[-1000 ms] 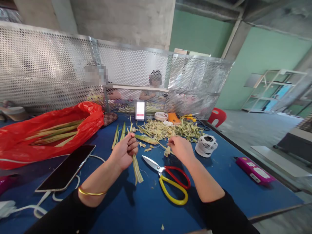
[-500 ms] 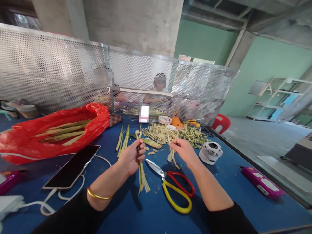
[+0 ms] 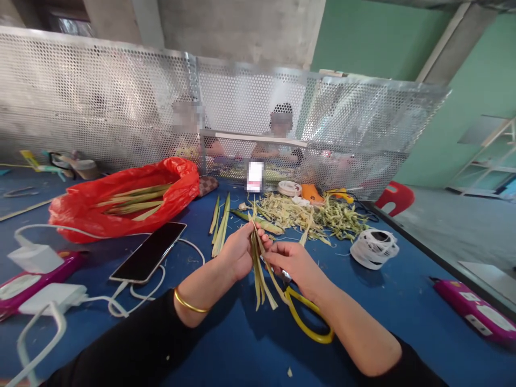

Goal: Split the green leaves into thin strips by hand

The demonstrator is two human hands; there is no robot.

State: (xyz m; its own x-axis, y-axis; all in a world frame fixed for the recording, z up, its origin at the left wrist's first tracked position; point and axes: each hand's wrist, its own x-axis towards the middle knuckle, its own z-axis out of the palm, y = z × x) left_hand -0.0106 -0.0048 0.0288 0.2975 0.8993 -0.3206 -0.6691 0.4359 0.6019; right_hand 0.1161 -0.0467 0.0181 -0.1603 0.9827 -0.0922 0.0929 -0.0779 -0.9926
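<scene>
My left hand is closed round a small bundle of green leaf strips that hang down over the blue table. My right hand meets it from the right, its fingers pinched on one thin strip of the same bundle. Scissors with yellow and red handles lie on the table right under my right wrist, partly hidden by it. A gold bangle sits on my left wrist.
A red plastic bag with long leaves lies at the left. A phone on a white cable, a white charger, a pile of leaf scraps, a white string spool and a magenta case surround my hands. Two people sit behind the perforated metal screen.
My right hand picked a strip off the table and brought it over to the bundle in my left hand. The view swung left and closer to the table.
</scene>
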